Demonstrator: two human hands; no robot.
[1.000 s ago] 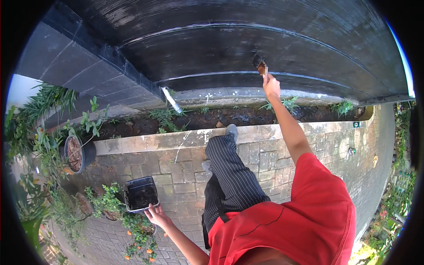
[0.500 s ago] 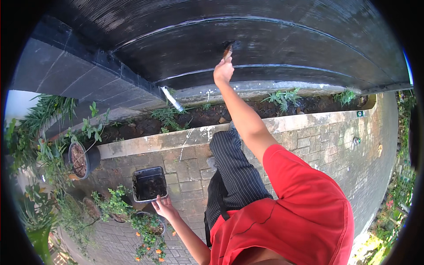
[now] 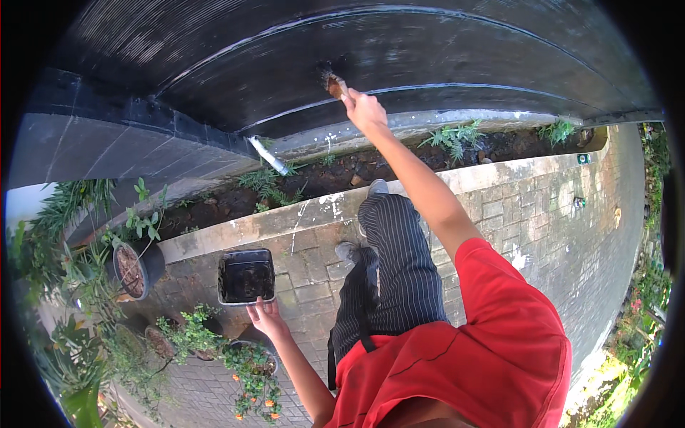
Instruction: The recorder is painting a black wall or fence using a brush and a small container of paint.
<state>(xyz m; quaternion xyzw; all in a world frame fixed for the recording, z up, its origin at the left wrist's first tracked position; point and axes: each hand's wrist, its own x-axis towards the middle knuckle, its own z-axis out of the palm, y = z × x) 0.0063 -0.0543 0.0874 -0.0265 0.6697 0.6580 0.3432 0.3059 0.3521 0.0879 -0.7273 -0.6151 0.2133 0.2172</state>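
Note:
My right hand [image 3: 367,111] is closed around the handle of a paintbrush [image 3: 336,87], whose dark bristles touch the black wall [image 3: 442,57]. Lower left, my left hand [image 3: 267,318] grips the near rim of a black plastic tub [image 3: 247,277] from below, fingertips on its edge. Dark paint coats the inside of the tub, which I hold over the paving. Wet black patches shine on the wall around the bristles.
A planter bed [image 3: 342,173] with ferns runs along the wall's foot, edged by a low concrete curb [image 3: 285,220]. A white pipe [image 3: 268,156] juts out there. Potted plants [image 3: 135,269] stand at left. Brick paving [image 3: 514,214] stretches right.
My right hand has swept the brush left and slightly down along the wall, the brush now tilting left. The tub in my left hand has risen a little in view.

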